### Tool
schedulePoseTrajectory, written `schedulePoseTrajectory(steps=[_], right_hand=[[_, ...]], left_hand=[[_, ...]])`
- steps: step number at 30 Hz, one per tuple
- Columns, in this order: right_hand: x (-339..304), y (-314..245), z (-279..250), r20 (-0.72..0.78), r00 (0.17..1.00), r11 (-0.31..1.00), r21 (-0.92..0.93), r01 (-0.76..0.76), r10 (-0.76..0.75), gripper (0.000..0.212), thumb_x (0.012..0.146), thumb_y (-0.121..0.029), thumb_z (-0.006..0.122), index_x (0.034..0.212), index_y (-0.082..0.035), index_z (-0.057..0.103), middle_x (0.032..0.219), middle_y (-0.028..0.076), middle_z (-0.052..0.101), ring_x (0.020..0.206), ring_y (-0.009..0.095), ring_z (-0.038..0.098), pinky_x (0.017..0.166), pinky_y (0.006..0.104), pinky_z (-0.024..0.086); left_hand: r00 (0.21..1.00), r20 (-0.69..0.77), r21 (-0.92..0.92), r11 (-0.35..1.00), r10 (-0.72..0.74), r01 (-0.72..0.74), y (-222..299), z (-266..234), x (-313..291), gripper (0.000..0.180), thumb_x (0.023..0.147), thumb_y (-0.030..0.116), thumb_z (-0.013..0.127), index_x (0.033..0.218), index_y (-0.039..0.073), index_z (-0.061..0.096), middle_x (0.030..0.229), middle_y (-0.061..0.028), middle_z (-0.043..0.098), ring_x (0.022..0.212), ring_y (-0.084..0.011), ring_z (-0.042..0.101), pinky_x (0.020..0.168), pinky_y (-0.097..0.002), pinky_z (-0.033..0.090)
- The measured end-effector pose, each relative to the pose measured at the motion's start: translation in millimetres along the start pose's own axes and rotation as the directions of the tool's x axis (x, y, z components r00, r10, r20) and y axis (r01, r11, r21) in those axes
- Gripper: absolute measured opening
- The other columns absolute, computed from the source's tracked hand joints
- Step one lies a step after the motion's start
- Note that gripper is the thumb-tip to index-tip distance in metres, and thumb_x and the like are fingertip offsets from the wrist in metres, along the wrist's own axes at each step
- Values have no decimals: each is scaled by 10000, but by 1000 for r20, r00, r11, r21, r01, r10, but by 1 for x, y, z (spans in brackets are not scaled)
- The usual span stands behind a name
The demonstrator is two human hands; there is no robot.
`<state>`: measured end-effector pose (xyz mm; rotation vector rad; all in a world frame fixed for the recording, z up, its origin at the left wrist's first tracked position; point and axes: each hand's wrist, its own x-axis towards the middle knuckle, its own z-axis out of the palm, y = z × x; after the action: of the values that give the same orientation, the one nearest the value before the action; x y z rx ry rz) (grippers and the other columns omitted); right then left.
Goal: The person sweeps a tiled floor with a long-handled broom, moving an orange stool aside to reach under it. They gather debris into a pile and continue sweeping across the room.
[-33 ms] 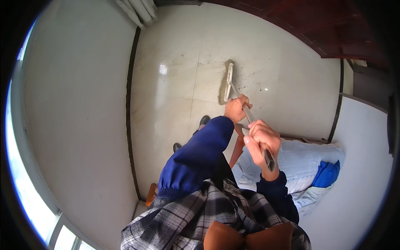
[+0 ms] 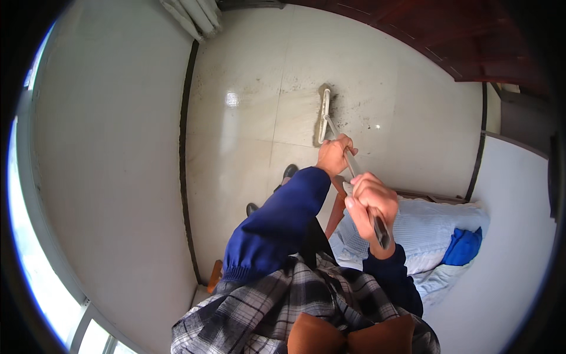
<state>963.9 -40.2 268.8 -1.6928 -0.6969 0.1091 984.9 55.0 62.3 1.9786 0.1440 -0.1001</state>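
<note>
Both my hands grip the pale pole of a flat mop. My left hand (image 2: 335, 155) is wrapped round the lower part, its arm in a blue sleeve stretched forward. Closer to my body, my right hand (image 2: 372, 205) is closed round the upper part, and the pole's dark end sticks out below it. The mop head (image 2: 325, 115), a white frame over a grey-brown pad, lies on the tiled floor ahead of me. Dark specks and smears of dirt (image 2: 342, 106) show on the tiles beside the head.
A bed (image 2: 418, 230) with pale blue bedding and a blue cloth (image 2: 461, 246) is at my right. Dark red furniture (image 2: 436, 29) stands at the far right. A wall (image 2: 118, 147) runs along the left, with a white curtain (image 2: 197, 17) at its far end. My shoes (image 2: 289, 171) show below.
The mop pad has shifted very slightly, with less of it showing left of the frame. My hands keep their grip and have barely moved.
</note>
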Motion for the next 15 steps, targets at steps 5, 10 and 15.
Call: schedulePoseTrajectory(steps=[5,10,15], right_hand=[[16,-12,-11,-36,999,974,224,-24,33,286,751,57,625,621,-48,392,596,55,494,579,206,494,724,418,507],[31,55,46,16,989,890,433,-141,149,240,797,72,644,675,-15,455,688,57,570,694,210,579,849,410,508],[50,69,73,20,984,915,365,-170,175,215,812,66,632,686,-12,477,691,51,552,708,197,576,902,429,491]], left_hand=[[1000,-12,245,970,9,-6,4,-50,-14,32,829,130,666,812,137,639,912,-39,636,852,-290,653,846,-425,425],[978,-72,558,805,-196,203,-98,-127,-22,129,738,148,678,866,161,681,953,-34,637,893,-285,657,798,-441,435],[984,-20,509,846,-175,161,-129,-148,2,112,736,128,664,846,121,648,941,-89,635,917,-319,652,789,-464,454]])
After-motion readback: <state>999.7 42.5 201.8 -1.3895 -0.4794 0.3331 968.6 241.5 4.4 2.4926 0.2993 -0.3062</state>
